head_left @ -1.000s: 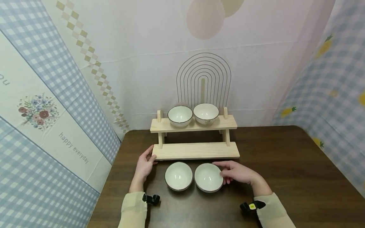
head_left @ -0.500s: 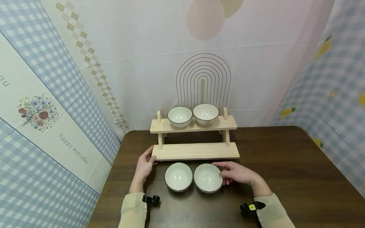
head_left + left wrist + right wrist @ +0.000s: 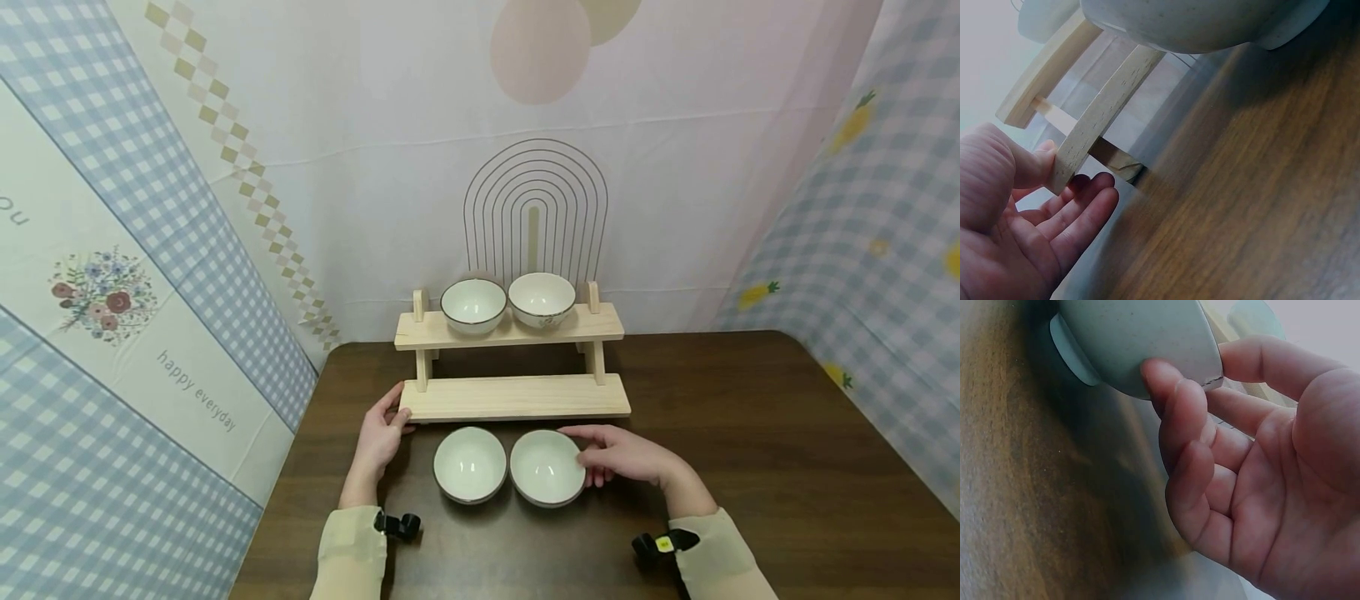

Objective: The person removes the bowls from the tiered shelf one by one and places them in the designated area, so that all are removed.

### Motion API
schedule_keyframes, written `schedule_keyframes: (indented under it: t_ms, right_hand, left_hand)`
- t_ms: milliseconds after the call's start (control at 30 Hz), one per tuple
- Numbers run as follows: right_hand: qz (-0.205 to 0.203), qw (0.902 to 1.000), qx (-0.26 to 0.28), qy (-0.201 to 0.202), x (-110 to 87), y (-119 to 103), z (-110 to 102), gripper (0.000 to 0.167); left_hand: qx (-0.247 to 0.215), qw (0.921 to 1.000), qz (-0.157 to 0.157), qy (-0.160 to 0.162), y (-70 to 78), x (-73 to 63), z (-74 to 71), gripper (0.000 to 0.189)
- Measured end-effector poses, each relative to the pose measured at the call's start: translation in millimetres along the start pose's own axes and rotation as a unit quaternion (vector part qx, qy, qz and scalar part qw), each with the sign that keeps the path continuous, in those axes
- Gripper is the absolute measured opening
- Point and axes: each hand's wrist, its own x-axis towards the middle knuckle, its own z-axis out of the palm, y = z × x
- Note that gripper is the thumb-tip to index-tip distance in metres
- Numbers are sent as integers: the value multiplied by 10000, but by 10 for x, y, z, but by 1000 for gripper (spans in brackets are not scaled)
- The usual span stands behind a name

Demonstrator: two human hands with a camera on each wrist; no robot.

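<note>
My left hand point(image 3: 381, 433) grips the left end of the lower board of a two-tier wooden shelf point(image 3: 517, 398). In the left wrist view the thumb lies on the board's top and the fingers point(image 3: 1088, 215) curl beneath it. The right front bowl point(image 3: 547, 468), white inside with a dark rim, stands on the table, and my right hand point(image 3: 626, 454) pinches its right side. Seen from the right wrist, fingertips point(image 3: 1163, 378) lie against the bowl's outer wall near the rim. A matching left front bowl point(image 3: 470, 465) stands close beside it, in front of the shelf.
On the upper board sit two more bowls, a dark-rimmed one point(image 3: 474, 306) at left and a patterned one point(image 3: 542, 299) at right. Behind the brown table point(image 3: 750, 433) hangs a pale printed cloth point(image 3: 390, 225). Checked cloth point(image 3: 840, 267) hangs along the right side.
</note>
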Motion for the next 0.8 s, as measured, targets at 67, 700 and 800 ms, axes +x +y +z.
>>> schedule_keyframes:
  t_ms: [67, 700, 800]
  right_hand:
    - [5, 10000, 26, -11, -5, -4, 0, 62]
    - [20, 9999, 34, -107, -71, -49, 18, 64]
    - [12, 9998, 52, -167, -81, -53, 11, 65]
  left_hand:
    - [-22, 10000, -4, -11, 7, -6, -1, 54]
    - [-24, 10000, 4, -60, 50, -36, -31, 55]
    - [-33, 10000, -10, -52, 43, -34, -28, 55]
